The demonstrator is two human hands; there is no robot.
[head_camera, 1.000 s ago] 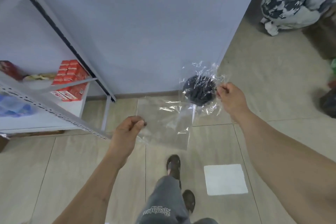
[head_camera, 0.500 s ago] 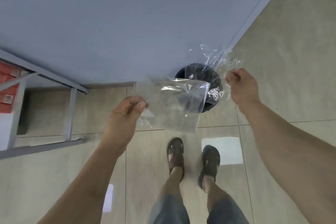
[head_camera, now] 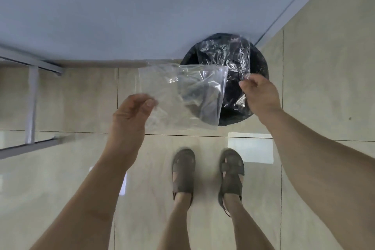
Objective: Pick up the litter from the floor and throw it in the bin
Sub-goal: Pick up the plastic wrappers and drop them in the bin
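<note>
A round black bin (head_camera: 261,67) with a dark liner stands on the floor against the wall, just ahead of my feet. My left hand (head_camera: 132,115) pinches the corner of a flat clear plastic bag (head_camera: 182,97), which hangs partly over the bin's left rim. My right hand (head_camera: 260,95) is over the bin's near right side and holds a crumpled clear plastic wrapper (head_camera: 229,57) above the bin's opening.
A pale blue-grey wall (head_camera: 142,10) runs across the top. A grey metal shelf frame (head_camera: 32,103) stands at the left. My sandalled feet (head_camera: 207,170) are on beige tiles. A bright light reflection (head_camera: 250,148) lies on the floor by my right foot.
The view has tilted down and come closer to the bin. Both hands have moved with their plastic over the bin, the right one lower and nearer the opening.
</note>
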